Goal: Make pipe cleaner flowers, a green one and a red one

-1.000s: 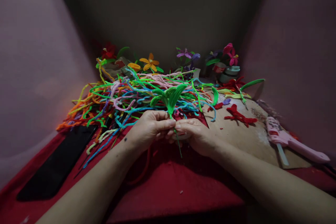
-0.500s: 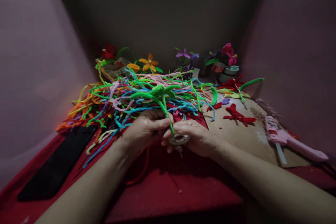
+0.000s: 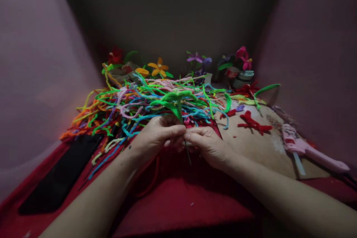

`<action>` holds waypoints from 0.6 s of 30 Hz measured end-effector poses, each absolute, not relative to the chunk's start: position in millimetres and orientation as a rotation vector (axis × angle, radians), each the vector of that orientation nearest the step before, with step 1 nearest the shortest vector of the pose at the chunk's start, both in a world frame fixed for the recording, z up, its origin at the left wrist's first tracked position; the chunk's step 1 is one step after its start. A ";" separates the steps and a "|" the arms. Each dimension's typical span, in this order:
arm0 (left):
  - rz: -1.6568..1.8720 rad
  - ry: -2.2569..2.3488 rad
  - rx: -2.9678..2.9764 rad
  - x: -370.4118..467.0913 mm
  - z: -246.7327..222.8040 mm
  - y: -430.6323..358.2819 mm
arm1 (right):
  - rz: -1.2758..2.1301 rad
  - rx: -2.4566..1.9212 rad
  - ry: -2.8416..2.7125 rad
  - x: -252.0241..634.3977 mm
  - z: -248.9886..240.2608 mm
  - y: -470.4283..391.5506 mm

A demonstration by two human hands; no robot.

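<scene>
A green fuzzy flower (image 3: 178, 96) with drooping leaves stands upright on a thin stem in the middle of the head view. My left hand (image 3: 160, 132) is closed, thumb and fingers pinching the stem below the leaves. Beside it, my right hand (image 3: 205, 141) is closed on the same stem, its fingertips touching those of my left. The dark lower end of the stem pokes out beneath both hands. Whatever lies behind my right fingers is mostly hidden.
A heap of coloured pipe cleaners (image 3: 131, 100) lies behind my hands. At left is a black flat object (image 3: 61, 173). On the board (image 3: 251, 152) at right are red fuzzy pieces (image 3: 255, 123) and a pink glue gun (image 3: 312, 152). Finished-looking flowers (image 3: 158, 67) and a jar (image 3: 243, 78) stand behind.
The green flower has turned and shifted slightly right. My hands have come closer together, and the pale round spool seen under my right fingers is now almost wholly hidden.
</scene>
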State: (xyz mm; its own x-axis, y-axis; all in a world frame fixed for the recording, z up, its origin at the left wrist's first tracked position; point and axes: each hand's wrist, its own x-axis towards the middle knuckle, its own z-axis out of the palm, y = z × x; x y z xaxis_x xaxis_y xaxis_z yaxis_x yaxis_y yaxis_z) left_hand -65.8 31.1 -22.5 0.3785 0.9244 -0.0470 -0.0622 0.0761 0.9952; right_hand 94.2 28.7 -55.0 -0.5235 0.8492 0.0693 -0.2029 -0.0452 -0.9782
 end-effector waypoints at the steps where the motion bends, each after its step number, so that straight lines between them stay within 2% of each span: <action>1: 0.915 0.930 1.279 -65.2 -22.5 31.0 | 1.634 -0.761 -1.455 94.0 -53.6 28.4; 15: 0.715 1.164 1.485 -64.6 -18.1 32.5 | 1.336 -0.874 -1.752 91.5 -55.4 28.3; 18: 0.784 1.176 1.540 -64.8 -20.7 33.1 | 1.283 -0.909 -1.826 93.5 -54.0 29.6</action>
State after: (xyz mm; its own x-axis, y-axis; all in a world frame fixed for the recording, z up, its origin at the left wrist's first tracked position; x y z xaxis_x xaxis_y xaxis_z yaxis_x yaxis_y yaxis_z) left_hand -64.8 33.1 -20.7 0.3159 0.9458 -0.0747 0.2944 -0.0229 0.9554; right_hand 93.5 29.6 -54.0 -0.4957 0.8544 0.1558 0.1428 0.2571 -0.9558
